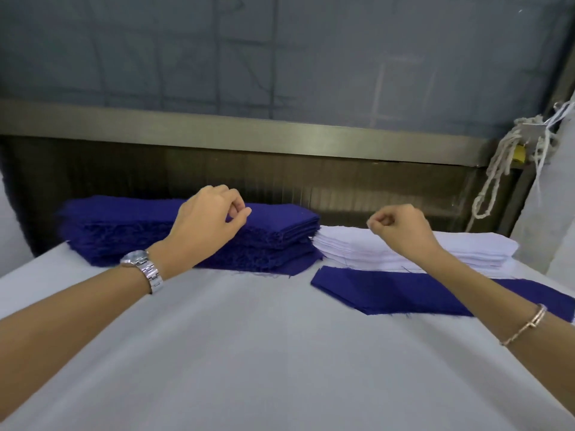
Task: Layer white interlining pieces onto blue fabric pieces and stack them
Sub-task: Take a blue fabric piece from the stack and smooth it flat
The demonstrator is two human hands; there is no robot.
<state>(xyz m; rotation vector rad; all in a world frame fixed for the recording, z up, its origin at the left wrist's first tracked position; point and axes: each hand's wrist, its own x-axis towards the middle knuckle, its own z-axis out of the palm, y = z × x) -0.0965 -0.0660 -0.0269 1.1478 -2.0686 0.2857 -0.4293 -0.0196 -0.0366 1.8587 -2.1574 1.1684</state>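
My left hand [208, 217] hovers over the tall stack of dark blue cut fabric pieces [280, 234] at the far left of the tabletop [249, 353]. Its fingers are curled, with thumb and forefinger close together right at the top piece. I cannot tell whether they actually pinch the cloth or only touch it. A silver metal wristwatch [143, 266] sits on that wrist.

My right hand [401, 228] is raised above the lower stack of white interlining pieces [473, 251], which lies just beside the blue stack on its right. The fingers are drawn into a loose fist, thumb against forefinger, and nothing shows between them. A thin rose-gold bangle [525, 328] circles that forearm.

One single dark blue fabric piece [389, 292] lies flat on the pale cloth-covered tabletop in front of the white stack, partly under my right forearm, its near edge cut to a shallow point.

Behind the stacks runs a dull metal rail [249, 132], and a knotted off-white rope [494, 181] hangs at the far right.
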